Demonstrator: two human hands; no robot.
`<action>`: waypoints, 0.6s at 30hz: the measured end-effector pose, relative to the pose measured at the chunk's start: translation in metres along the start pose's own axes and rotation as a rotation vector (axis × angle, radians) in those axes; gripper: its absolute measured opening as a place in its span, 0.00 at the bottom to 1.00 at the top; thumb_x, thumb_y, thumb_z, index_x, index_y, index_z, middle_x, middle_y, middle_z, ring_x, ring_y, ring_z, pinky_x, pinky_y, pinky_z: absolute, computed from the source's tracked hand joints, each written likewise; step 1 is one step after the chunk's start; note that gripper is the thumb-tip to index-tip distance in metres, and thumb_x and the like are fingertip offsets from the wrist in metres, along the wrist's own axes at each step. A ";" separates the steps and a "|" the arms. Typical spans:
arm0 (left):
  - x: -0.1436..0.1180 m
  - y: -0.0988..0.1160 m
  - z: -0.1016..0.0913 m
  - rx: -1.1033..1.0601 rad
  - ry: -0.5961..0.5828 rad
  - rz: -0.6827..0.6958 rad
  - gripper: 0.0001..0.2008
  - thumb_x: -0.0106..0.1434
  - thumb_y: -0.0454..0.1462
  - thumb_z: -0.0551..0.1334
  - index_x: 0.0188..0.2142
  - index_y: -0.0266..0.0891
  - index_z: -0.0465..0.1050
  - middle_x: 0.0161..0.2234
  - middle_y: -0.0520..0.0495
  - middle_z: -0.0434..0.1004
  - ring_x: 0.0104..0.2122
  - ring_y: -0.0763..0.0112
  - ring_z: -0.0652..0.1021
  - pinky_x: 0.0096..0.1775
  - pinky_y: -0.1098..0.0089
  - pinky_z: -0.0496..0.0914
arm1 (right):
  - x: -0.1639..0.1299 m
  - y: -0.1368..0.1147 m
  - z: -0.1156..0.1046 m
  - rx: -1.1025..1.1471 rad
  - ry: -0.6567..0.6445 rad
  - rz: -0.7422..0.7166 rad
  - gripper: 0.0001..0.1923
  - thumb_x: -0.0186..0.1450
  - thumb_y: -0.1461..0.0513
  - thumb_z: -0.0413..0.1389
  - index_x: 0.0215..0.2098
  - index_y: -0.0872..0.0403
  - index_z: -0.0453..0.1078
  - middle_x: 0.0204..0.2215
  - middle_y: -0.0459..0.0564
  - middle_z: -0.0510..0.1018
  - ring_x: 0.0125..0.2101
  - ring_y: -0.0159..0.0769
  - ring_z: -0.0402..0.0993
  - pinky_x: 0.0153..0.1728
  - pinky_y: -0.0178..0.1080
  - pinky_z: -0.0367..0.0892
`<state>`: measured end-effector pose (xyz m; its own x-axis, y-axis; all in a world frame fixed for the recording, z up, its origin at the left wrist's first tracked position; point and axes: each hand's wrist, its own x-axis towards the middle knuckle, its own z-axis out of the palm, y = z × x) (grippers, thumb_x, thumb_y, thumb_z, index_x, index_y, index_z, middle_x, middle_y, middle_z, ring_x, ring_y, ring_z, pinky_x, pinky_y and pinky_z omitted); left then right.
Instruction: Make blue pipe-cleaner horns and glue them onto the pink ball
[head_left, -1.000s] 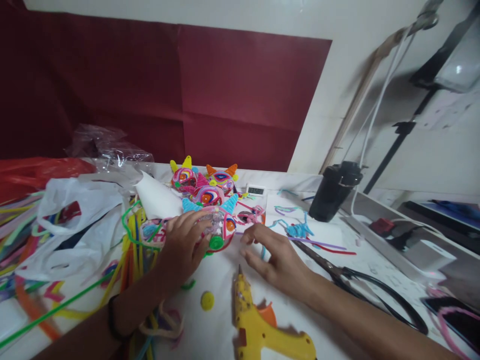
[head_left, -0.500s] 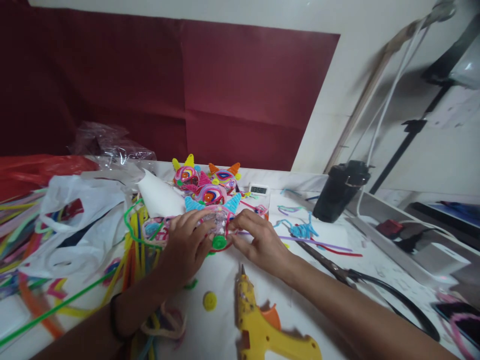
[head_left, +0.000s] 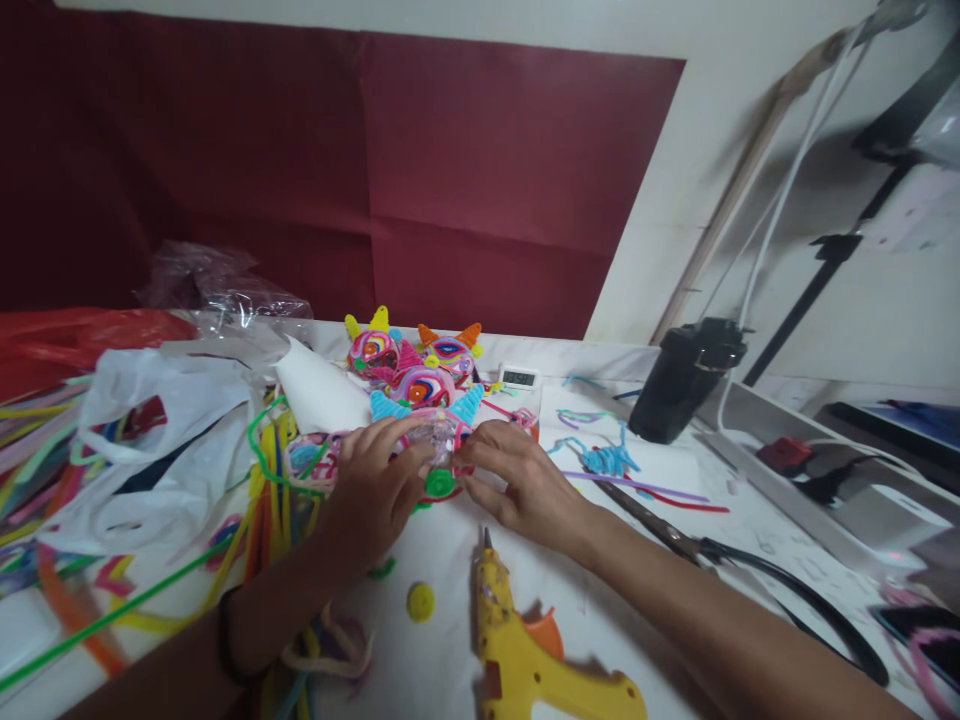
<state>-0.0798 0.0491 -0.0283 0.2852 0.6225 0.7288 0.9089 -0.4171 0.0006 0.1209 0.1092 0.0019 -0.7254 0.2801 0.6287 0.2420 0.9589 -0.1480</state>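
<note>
Between my hands lies a colourful pipe-cleaner animal face (head_left: 442, 442) with blue pointed ears, a shiny, see-through-looking middle and a green coiled disc (head_left: 440, 484) at its lower edge. My left hand (head_left: 375, 485) is closed on its left side, thumb near the disc. On the right edge, the bent fingers of my right hand (head_left: 521, 480) pinch the face; the fingertips partly cover it. Below my right hand a yellow glue gun (head_left: 499, 620) lies with its nozzle pointing away from me. A yellow coiled disc (head_left: 421, 602) rests to its left.
Several finished faces (head_left: 420, 385) stand behind, beside a small digital clock (head_left: 518, 378). Pipe cleaners (head_left: 277, 490) and a white plastic bag (head_left: 157, 420) crowd the left. Scissors (head_left: 675, 540), blue coiled pipe cleaner (head_left: 609, 458) and a black bottle (head_left: 684, 385) lie or stand at right.
My right hand has shifted slightly on the face's right edge, and a purple pipe cleaner near its fingers now shows only farther right. My left hand stays nearly still.
</note>
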 end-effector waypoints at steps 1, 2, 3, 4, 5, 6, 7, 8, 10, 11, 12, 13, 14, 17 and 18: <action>0.000 0.000 0.000 0.005 -0.002 0.006 0.10 0.65 0.33 0.52 0.44 0.42 0.67 0.53 0.40 0.68 0.52 0.55 0.67 0.48 0.53 0.60 | 0.000 0.001 0.000 -0.006 0.001 -0.005 0.06 0.64 0.66 0.53 0.39 0.55 0.69 0.33 0.52 0.73 0.36 0.39 0.69 0.38 0.41 0.63; 0.000 0.000 0.000 0.010 -0.006 0.010 0.10 0.65 0.33 0.52 0.44 0.42 0.67 0.54 0.40 0.67 0.52 0.55 0.67 0.48 0.53 0.60 | 0.000 0.001 0.000 -0.013 0.000 -0.010 0.06 0.64 0.66 0.53 0.39 0.55 0.70 0.33 0.52 0.73 0.36 0.39 0.69 0.38 0.41 0.63; 0.000 0.000 0.000 0.013 -0.011 0.014 0.10 0.64 0.33 0.53 0.45 0.42 0.67 0.54 0.40 0.67 0.52 0.55 0.67 0.48 0.53 0.60 | 0.000 0.002 0.000 -0.019 -0.003 -0.014 0.06 0.64 0.66 0.53 0.39 0.55 0.70 0.33 0.52 0.73 0.36 0.39 0.69 0.38 0.41 0.62; 0.000 0.000 0.000 0.016 -0.013 0.020 0.10 0.64 0.35 0.53 0.45 0.42 0.67 0.54 0.39 0.67 0.52 0.54 0.67 0.48 0.52 0.60 | 0.001 0.002 0.000 -0.027 -0.008 -0.017 0.06 0.64 0.66 0.53 0.39 0.55 0.70 0.32 0.52 0.73 0.35 0.39 0.69 0.38 0.41 0.62; 0.001 0.000 0.000 0.016 -0.014 0.027 0.10 0.64 0.36 0.55 0.45 0.42 0.67 0.54 0.39 0.67 0.52 0.53 0.67 0.48 0.52 0.60 | 0.001 0.002 0.000 -0.033 -0.014 -0.020 0.06 0.64 0.66 0.53 0.39 0.55 0.70 0.32 0.52 0.73 0.35 0.39 0.69 0.38 0.41 0.62; 0.001 0.001 0.000 0.016 -0.017 0.035 0.11 0.63 0.37 0.56 0.45 0.42 0.67 0.55 0.38 0.66 0.52 0.53 0.67 0.48 0.52 0.60 | 0.001 0.003 0.001 -0.039 -0.020 -0.021 0.06 0.64 0.66 0.52 0.39 0.55 0.70 0.32 0.52 0.73 0.35 0.38 0.69 0.38 0.41 0.62; 0.001 0.001 -0.001 0.016 -0.020 0.043 0.11 0.62 0.38 0.57 0.45 0.42 0.67 0.55 0.38 0.65 0.53 0.52 0.66 0.48 0.51 0.60 | 0.001 0.003 0.001 -0.045 -0.026 -0.019 0.06 0.64 0.66 0.52 0.39 0.55 0.70 0.32 0.52 0.73 0.35 0.38 0.69 0.38 0.41 0.61; 0.001 0.001 -0.001 0.017 -0.021 0.051 0.12 0.62 0.38 0.57 0.45 0.42 0.67 0.56 0.37 0.65 0.53 0.51 0.66 0.49 0.51 0.59 | 0.001 0.003 0.001 -0.051 -0.031 -0.017 0.06 0.65 0.66 0.52 0.39 0.55 0.70 0.33 0.52 0.73 0.35 0.38 0.69 0.38 0.41 0.61; 0.001 0.001 0.000 0.021 -0.026 0.065 0.12 0.61 0.38 0.58 0.45 0.42 0.67 0.56 0.36 0.64 0.54 0.51 0.66 0.49 0.51 0.59 | 0.001 0.003 0.001 -0.060 -0.040 -0.014 0.07 0.65 0.65 0.52 0.40 0.55 0.70 0.33 0.52 0.73 0.36 0.38 0.69 0.39 0.41 0.61; 0.001 0.001 0.000 0.029 -0.027 0.070 0.13 0.61 0.38 0.58 0.46 0.42 0.66 0.56 0.36 0.64 0.54 0.51 0.66 0.50 0.50 0.59 | 0.001 0.003 0.002 -0.063 -0.041 -0.014 0.07 0.65 0.65 0.51 0.39 0.55 0.70 0.33 0.52 0.73 0.36 0.38 0.69 0.39 0.41 0.61; 0.001 0.001 0.001 0.038 -0.025 0.076 0.13 0.61 0.38 0.58 0.46 0.43 0.66 0.56 0.36 0.63 0.54 0.51 0.65 0.50 0.49 0.59 | 0.000 0.004 0.002 -0.066 -0.039 -0.015 0.07 0.66 0.65 0.51 0.39 0.55 0.70 0.32 0.52 0.73 0.35 0.38 0.69 0.39 0.41 0.60; 0.000 0.001 0.001 0.049 -0.026 0.081 0.14 0.61 0.38 0.58 0.47 0.44 0.65 0.56 0.36 0.63 0.54 0.51 0.65 0.51 0.48 0.58 | 0.000 0.004 0.003 -0.067 -0.037 -0.018 0.07 0.66 0.65 0.51 0.39 0.55 0.70 0.32 0.52 0.73 0.35 0.38 0.69 0.39 0.41 0.60; 0.000 0.000 0.001 0.059 -0.027 0.087 0.14 0.61 0.38 0.59 0.47 0.44 0.64 0.57 0.36 0.63 0.55 0.51 0.65 0.52 0.46 0.57 | 0.000 0.004 0.003 -0.067 -0.035 -0.021 0.06 0.66 0.65 0.50 0.39 0.55 0.69 0.32 0.52 0.73 0.35 0.38 0.69 0.39 0.41 0.60; 0.000 0.000 0.001 0.078 -0.033 0.088 0.14 0.60 0.39 0.59 0.47 0.46 0.64 0.57 0.37 0.62 0.55 0.52 0.65 0.54 0.43 0.52 | 0.001 0.004 0.003 -0.070 -0.034 -0.026 0.06 0.66 0.65 0.50 0.38 0.54 0.69 0.32 0.51 0.73 0.35 0.38 0.68 0.39 0.41 0.60; 0.001 0.000 0.000 0.079 -0.034 0.085 0.14 0.60 0.39 0.59 0.46 0.46 0.64 0.57 0.37 0.62 0.55 0.52 0.65 0.55 0.42 0.52 | 0.002 0.004 0.003 -0.071 -0.036 -0.024 0.06 0.66 0.65 0.50 0.38 0.54 0.69 0.31 0.51 0.73 0.35 0.38 0.68 0.39 0.41 0.60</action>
<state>-0.0792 0.0496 -0.0282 0.3715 0.6098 0.7001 0.9016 -0.4169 -0.1153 0.1185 0.1133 0.0000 -0.7537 0.2598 0.6037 0.2684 0.9601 -0.0781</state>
